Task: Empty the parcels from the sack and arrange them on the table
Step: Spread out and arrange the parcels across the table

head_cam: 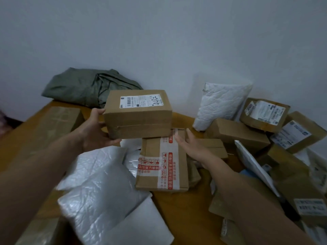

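Head view, sorting stage. I read the left hand (pixel 95 129) as grasping the brown cardboard box with a white shipping label (pixel 139 114): thumb on its left face, fingers curled beneath it, the box lifted clear of the wooden table (pixel 182 209). The right hand (pixel 189 145) is released, fingers straight and reaching just under that box's right corner, at the far edge of the flat cardboard carton with red-printed tape (pixel 162 165); I cannot tell whether the fingertips touch it. Beyond the left fingers, against the wall, lies the crumpled grey-green woven sack (pixel 85 87), slack and flattened, so I judge the emptying done. What remains is the arranging. A crinkled silver plastic mailer (pixel 99 183) sprawls beneath the left wrist, a white padded envelope (pixel 223 105) leans on the wall past the right fingertips, and an untidy heap of labelled brown cartons (pixel 265 114) lies to the right of that hand.
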